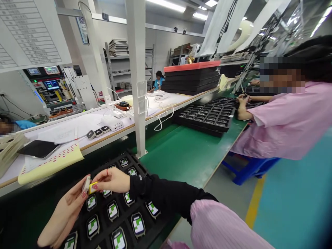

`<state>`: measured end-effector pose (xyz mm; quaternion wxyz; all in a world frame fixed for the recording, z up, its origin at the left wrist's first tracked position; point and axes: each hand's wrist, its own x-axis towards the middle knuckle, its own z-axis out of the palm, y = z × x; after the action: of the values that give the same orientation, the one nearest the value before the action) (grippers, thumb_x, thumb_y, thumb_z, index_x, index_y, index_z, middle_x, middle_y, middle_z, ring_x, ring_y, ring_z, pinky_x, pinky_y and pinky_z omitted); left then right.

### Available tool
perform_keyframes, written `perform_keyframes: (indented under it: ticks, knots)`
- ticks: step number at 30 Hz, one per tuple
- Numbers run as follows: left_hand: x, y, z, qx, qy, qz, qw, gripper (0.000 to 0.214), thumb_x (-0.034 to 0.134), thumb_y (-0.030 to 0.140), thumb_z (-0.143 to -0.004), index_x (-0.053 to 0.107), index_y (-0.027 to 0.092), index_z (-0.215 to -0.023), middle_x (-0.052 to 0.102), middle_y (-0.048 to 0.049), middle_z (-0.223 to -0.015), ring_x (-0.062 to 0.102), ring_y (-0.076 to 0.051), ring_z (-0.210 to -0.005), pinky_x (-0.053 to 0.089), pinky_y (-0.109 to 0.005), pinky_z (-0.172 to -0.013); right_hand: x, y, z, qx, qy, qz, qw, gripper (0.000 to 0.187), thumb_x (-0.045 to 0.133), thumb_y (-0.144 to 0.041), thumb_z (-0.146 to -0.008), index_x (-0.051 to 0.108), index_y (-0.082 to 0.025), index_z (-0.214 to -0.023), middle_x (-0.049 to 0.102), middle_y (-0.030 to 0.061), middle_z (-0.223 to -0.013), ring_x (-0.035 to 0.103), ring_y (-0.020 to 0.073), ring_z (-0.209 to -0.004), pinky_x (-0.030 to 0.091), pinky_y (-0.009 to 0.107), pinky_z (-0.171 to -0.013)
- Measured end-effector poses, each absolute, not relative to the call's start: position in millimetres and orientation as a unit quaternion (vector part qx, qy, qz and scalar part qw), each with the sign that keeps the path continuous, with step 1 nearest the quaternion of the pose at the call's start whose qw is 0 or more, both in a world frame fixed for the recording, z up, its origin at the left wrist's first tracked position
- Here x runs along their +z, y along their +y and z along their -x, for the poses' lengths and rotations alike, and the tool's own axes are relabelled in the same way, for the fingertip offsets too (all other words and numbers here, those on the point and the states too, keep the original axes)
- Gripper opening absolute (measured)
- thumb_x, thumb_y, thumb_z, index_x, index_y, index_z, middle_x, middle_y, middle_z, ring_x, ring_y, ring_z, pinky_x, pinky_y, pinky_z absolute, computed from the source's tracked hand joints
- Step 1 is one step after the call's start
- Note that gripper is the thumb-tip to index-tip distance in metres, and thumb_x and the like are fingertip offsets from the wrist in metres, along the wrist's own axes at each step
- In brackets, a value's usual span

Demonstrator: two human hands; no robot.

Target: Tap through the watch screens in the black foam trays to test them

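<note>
My left hand (67, 204) pinches a smartwatch case (86, 184) by its edges, turned nearly edge-on. From the right comes my right hand (114, 180), its thumb and fingers closed on a small yellow-edged piece (92, 187) close beside the watch case. Whether the two touch I cannot tell. Below both hands lies a black compartment tray (103, 216) of smartwatches, such as the watch (138, 224) near its front, showing green and white screens. My hands hide part of the tray's far left side.
A white post (137, 79) rises behind the tray. On the raised shelf lie a tablet (38, 148), yellow sheet (55, 162) with red dots, and several small watches (98, 132). Farther along the green bench (171, 148), a co-worker in pink (287, 121) sits by another black tray (207, 116).
</note>
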<state>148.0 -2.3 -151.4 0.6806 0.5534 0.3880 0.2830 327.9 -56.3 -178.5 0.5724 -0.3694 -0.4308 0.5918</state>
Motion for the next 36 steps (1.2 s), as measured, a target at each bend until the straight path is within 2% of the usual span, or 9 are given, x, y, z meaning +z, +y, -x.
perform_keyframes:
  ticks: [4, 7, 14, 18, 23, 26, 29, 31, 36]
  knots:
    - [-154, -8, -148, 0.284, 0.362, -0.553, 0.694, 0.067, 0.085, 0.051, -0.059, 0.068, 0.022, -0.116, 0.065, -0.0088, -0.122, 0.058, -0.031, -0.116, 0.056, -0.031, -0.087, -171, -60, -325, 0.549, -0.44, 0.362, 0.611, 0.055, 0.093, -0.05, -0.043, 0.073, -0.016, -0.079, 0.069, 0.0001, -0.079, 0.064, 0.014, -0.071, 0.05, 0.028, -0.079]
    - [-161, -5, -145, 0.276, 0.336, -0.536, 0.723, 0.057, 0.086, 0.048, -0.058, 0.071, 0.022, -0.107, 0.069, -0.0082, -0.11, 0.062, -0.028, -0.104, 0.056, -0.031, -0.085, -171, -62, -321, 0.544, -0.421, 0.354, 0.634, 0.055, 0.095, -0.048, -0.039, 0.07, -0.015, -0.076, 0.069, 0.0013, -0.078, 0.065, 0.0165, -0.071, 0.051, 0.031, -0.079]
    - [-157, -20, -146, 0.242, 0.217, -0.465, 0.824, 0.05, 0.091, 0.033, -0.056, 0.074, 0.019, -0.102, 0.068, -0.0049, -0.094, 0.06, -0.014, -0.084, 0.05, -0.021, -0.081, -170, -79, -318, 0.327, -0.498, 0.424, 0.682, 0.045, 0.089, -0.05, -0.059, 0.059, -0.019, -0.069, 0.06, 0.0, -0.078, 0.053, 0.013, -0.063, 0.044, 0.027, -0.059]
    - [-151, -28, -147, 0.201, 0.176, -0.444, 0.855, 0.056, 0.091, 0.023, -0.058, 0.071, 0.018, -0.111, 0.067, -0.0041, -0.09, 0.06, -0.011, -0.081, 0.047, -0.018, -0.078, -172, -83, -325, 0.319, -0.548, 0.452, 0.627, 0.043, 0.087, -0.041, -0.065, 0.055, -0.021, -0.085, 0.055, -0.0027, -0.076, 0.049, 0.0138, -0.063, 0.041, 0.027, -0.059]
    - [-157, -30, -143, 0.194, 0.182, -0.459, 0.848, 0.065, 0.09, 0.015, -0.059, 0.066, 0.021, -0.119, 0.069, -0.0051, -0.094, 0.06, -0.012, -0.078, 0.046, -0.024, -0.078, -162, -91, -334, 0.221, -0.642, 0.469, 0.565, 0.032, 0.08, -0.041, -0.075, 0.058, -0.021, -0.087, 0.057, 0.0011, -0.086, 0.054, 0.0169, -0.073, 0.045, 0.03, -0.067]
    - [-156, -30, -137, 0.209, 0.21, -0.486, 0.822, 0.065, 0.089, 0.012, -0.059, 0.065, 0.021, -0.12, 0.069, -0.0076, -0.1, 0.061, -0.017, -0.091, 0.045, -0.028, -0.085, -153, -89, -357, 0.169, -0.679, 0.492, 0.518, 0.023, 0.069, -0.042, -0.085, 0.063, -0.021, -0.093, 0.063, 0.0028, -0.088, 0.06, 0.0188, -0.077, 0.049, 0.031, -0.073]
    - [-152, -29, -128, 0.229, 0.229, -0.512, 0.795, 0.063, 0.088, 0.012, -0.061, 0.064, 0.02, -0.12, 0.068, -0.0095, -0.108, 0.06, -0.019, -0.102, 0.046, -0.029, -0.089, -159, -75, -396, 0.164, -0.666, 0.608, 0.4, 0.027, 0.053, -0.042, -0.096, 0.068, -0.019, -0.099, 0.07, 0.0042, -0.09, 0.065, 0.0204, -0.081, 0.051, 0.029, -0.075]
    - [-151, -29, -123, 0.231, 0.236, -0.514, 0.791, 0.062, 0.087, 0.014, -0.063, 0.064, 0.021, -0.12, 0.067, -0.0089, -0.106, 0.061, -0.017, -0.097, 0.047, -0.024, -0.083, -173, -62, -423, 0.174, -0.637, 0.685, 0.309, 0.031, 0.047, -0.039, -0.099, 0.07, -0.018, -0.097, 0.072, 0.0054, -0.087, 0.068, 0.022, -0.082, 0.052, 0.028, -0.073]
    - [-156, -30, -121, 0.231, 0.27, -0.5, 0.789, 0.067, 0.086, 0.018, -0.066, 0.059, 0.022, -0.127, 0.065, -0.0049, -0.093, 0.057, -0.009, -0.068, 0.04, -0.017, -0.053, -223, -30, -454, 0.163, -0.601, 0.742, 0.248, 0.027, 0.058, -0.039, -0.098, 0.069, -0.016, -0.089, 0.07, 0.0066, -0.09, 0.066, 0.0243, -0.091, 0.051, 0.036, -0.084]
